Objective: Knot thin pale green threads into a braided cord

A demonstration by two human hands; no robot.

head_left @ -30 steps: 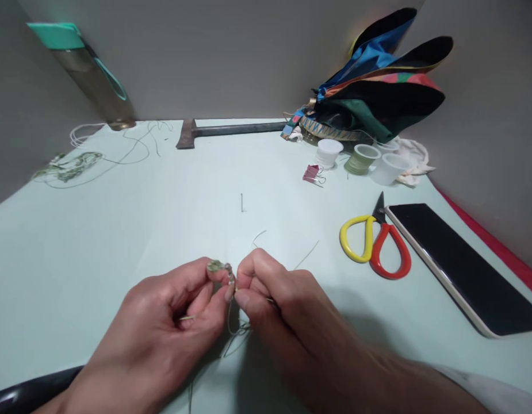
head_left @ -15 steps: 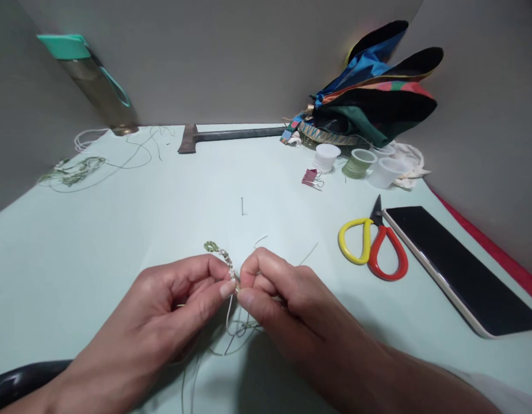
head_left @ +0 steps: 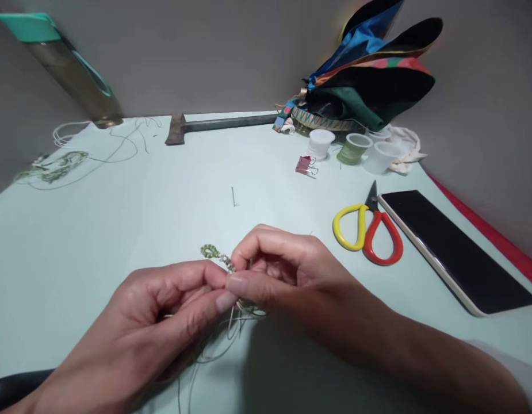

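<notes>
A narrow knotted cord bracelet (head_left: 225, 260) with a green looped end (head_left: 209, 251) pokes out between my two hands. My left hand (head_left: 171, 322) pinches it from the left with thumb and forefinger. From the right, my right hand (head_left: 278, 267) closes thumb and forefinger on the same piece, its thumb tip just above the left thumb. The part between the fingertips is hidden. Loose thin cords (head_left: 233, 333) trail beneath both hands onto the table.
Yellow-and-red-handled scissors (head_left: 369, 230) and a phone (head_left: 455, 247) lie at right. Behind stand thread spools (head_left: 321, 144), a binder clip (head_left: 305, 165) and a colourful pouch (head_left: 356, 86). A hammer (head_left: 177, 129), a bottle (head_left: 71, 75) and tangled cords (head_left: 58, 167) occupy the back left.
My right hand has shifted up and left over the bracelet, covering more of it. The view has tilted slightly, so the background sits higher and further left.
</notes>
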